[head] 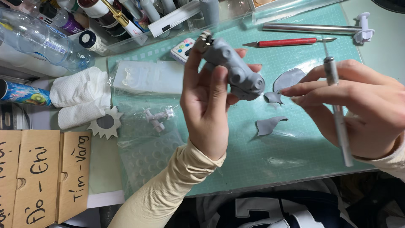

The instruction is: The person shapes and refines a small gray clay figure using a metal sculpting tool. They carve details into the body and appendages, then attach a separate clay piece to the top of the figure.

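At the bottom of the frame a cream sleeve (162, 194) rises to the left hand (206, 101) in the centre. Its fingers are curled around a grey clay figure (236, 69), thumb on the near side and fingertips showing behind it, so the figure is held up above the green cutting mat (253, 156) with a metal clip (205, 38) sticking out of its top end.

At the right, the right hand (358, 105) has thumb and forefinger pressed together on a small grey clay scrap (273, 98), just beside the figure's lower end. A slim metal craft knife (339, 114) is tucked through the same hand, blade up.

The scrap is thin and looks soft, so a light pinch should keep its shape. Turning the figure so the bare spot faces the scrap would likely give a cleaner join, with the knife tip kept away from the clay.

On the mat beyond lie two more grey clay pieces (270, 125), one below and one behind the scrap. Further up are a red-handled tool (287, 42) and a metal rod (310, 28). At the left sit a clear mould (149, 76) and a paper towel (80, 97), with bottles (38, 40) at the upper left.
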